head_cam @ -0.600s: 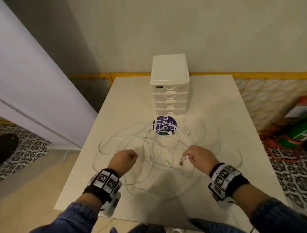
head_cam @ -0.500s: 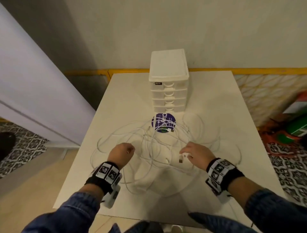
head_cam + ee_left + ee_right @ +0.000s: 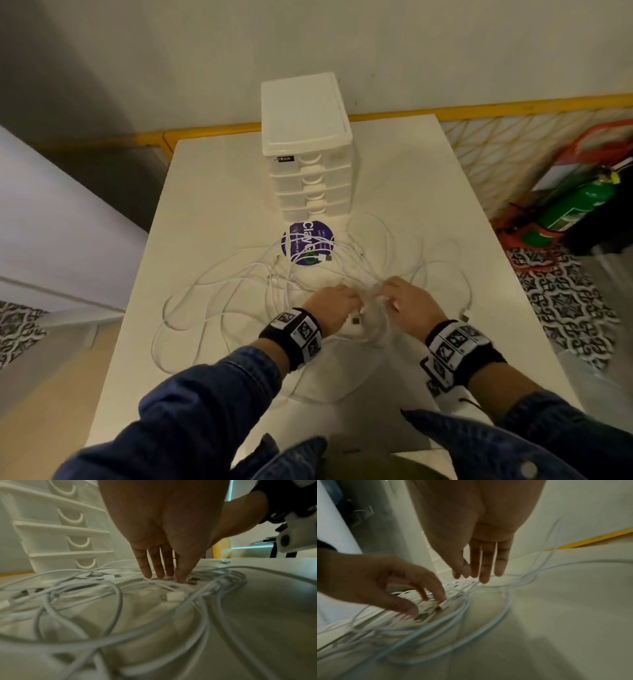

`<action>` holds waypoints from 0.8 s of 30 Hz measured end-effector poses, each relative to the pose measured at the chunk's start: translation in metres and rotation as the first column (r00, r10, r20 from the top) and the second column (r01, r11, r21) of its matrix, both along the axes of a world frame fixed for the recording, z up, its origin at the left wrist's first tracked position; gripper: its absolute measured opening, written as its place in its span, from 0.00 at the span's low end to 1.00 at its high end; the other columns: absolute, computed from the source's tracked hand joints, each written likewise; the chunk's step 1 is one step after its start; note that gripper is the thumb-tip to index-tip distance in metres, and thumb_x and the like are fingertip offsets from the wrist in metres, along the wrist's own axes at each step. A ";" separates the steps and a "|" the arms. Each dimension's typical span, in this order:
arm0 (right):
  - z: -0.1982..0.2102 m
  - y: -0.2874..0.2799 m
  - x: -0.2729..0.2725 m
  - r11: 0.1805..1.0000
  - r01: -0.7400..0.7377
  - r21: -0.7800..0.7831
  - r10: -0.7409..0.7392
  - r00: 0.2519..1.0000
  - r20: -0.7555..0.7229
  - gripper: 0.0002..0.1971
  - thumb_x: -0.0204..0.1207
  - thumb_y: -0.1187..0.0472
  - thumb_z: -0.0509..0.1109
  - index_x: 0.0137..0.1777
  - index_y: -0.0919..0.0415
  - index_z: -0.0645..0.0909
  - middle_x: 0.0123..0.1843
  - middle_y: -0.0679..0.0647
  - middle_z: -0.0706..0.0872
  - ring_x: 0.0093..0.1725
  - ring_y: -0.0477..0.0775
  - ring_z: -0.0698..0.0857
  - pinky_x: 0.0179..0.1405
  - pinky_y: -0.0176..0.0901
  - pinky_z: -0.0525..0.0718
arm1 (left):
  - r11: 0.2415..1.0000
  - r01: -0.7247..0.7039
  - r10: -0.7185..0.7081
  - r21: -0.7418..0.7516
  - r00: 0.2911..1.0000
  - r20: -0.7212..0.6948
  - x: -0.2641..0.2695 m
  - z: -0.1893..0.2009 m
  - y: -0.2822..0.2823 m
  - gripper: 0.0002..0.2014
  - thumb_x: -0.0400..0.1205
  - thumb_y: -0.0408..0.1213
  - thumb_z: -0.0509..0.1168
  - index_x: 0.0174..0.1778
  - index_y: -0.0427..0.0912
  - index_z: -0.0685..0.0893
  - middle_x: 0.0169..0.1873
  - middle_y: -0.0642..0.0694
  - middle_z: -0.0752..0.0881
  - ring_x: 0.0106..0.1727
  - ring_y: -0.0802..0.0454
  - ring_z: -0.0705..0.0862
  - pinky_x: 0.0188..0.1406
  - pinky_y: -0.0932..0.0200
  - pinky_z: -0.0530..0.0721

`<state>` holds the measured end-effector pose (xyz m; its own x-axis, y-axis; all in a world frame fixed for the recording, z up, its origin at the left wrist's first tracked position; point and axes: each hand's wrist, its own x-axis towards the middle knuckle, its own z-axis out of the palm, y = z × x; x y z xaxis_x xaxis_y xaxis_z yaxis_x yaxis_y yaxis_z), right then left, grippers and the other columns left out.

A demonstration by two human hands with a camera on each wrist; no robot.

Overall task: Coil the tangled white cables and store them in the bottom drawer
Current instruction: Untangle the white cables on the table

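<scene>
On the white table (image 3: 411, 192), just in front of the drawer unit (image 3: 308, 161), our two hands meet over the tangle of white cables (image 3: 219, 294). Our left hand (image 3: 330, 308) reaches down with fingers (image 3: 155, 566) straight and close together, tips touching the strands beside a plug (image 3: 175, 596); it pinches nothing we can see. Our right hand (image 3: 409, 301) hangs over the same knot, fingers (image 3: 485, 566) extended, tips at the strands; whether any strand is caught between them we cannot tell. Loops spread loose across the table, some crossing a purple round sticker (image 3: 306, 243). All four drawers sit pushed in, the bottom drawer (image 3: 72, 561) included. Off the table's right edge a green cylinder (image 3: 575, 205) lies on the floor.
</scene>
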<state>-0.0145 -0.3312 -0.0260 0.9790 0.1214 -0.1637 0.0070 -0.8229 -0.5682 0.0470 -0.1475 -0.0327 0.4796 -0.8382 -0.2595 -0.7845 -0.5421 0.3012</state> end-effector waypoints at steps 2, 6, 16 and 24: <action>0.001 -0.020 -0.006 0.981 0.154 -0.121 -0.154 0.988 0.017 0.14 0.75 0.70 0.61 0.54 0.58 0.84 0.55 0.57 0.82 0.53 0.59 0.82 0.52 0.45 0.77 | 0.999 0.030 -0.032 0.045 0.999 0.031 0.003 -0.008 -0.004 0.14 0.81 0.29 0.58 0.60 0.38 0.82 0.63 0.38 0.80 0.62 0.37 0.77 0.55 0.42 0.78; 0.004 -0.055 -0.018 0.827 0.257 -0.499 -0.366 0.921 -0.132 0.15 0.76 0.70 0.56 0.56 0.54 0.78 0.59 0.56 0.78 0.59 0.58 0.78 0.56 0.46 0.75 | 0.999 0.041 -0.042 0.024 0.999 0.033 0.013 -0.018 -0.004 0.10 0.79 0.27 0.61 0.54 0.37 0.82 0.56 0.38 0.81 0.56 0.38 0.77 0.51 0.41 0.79; 0.002 -0.072 -0.020 0.807 0.122 -0.578 -0.309 0.921 -0.236 0.13 0.80 0.67 0.53 0.62 0.61 0.73 0.63 0.60 0.78 0.60 0.61 0.79 0.58 0.47 0.77 | 0.715 -0.473 0.397 -0.514 0.881 -0.259 0.014 0.001 0.005 0.13 0.85 0.36 0.57 0.53 0.31 0.83 0.49 0.35 0.84 0.49 0.43 0.81 0.53 0.55 0.76; 0.015 -0.022 -0.003 0.928 0.094 -0.360 -0.215 0.925 -0.314 0.09 0.78 0.61 0.58 0.56 0.57 0.77 0.54 0.57 0.85 0.54 0.60 0.82 0.49 0.47 0.75 | 0.247 -0.670 0.492 -0.700 0.709 -0.505 0.037 0.091 0.021 0.12 0.85 0.44 0.52 0.43 0.49 0.79 0.32 0.54 0.80 0.34 0.62 0.78 0.43 0.59 0.77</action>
<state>-0.0179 -0.3531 -0.0112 0.8561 -0.1477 -0.4953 -0.2804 -0.9377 -0.2052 0.0845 -0.1267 0.0585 0.9587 -0.1876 0.2136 -0.2593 -0.2688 0.9277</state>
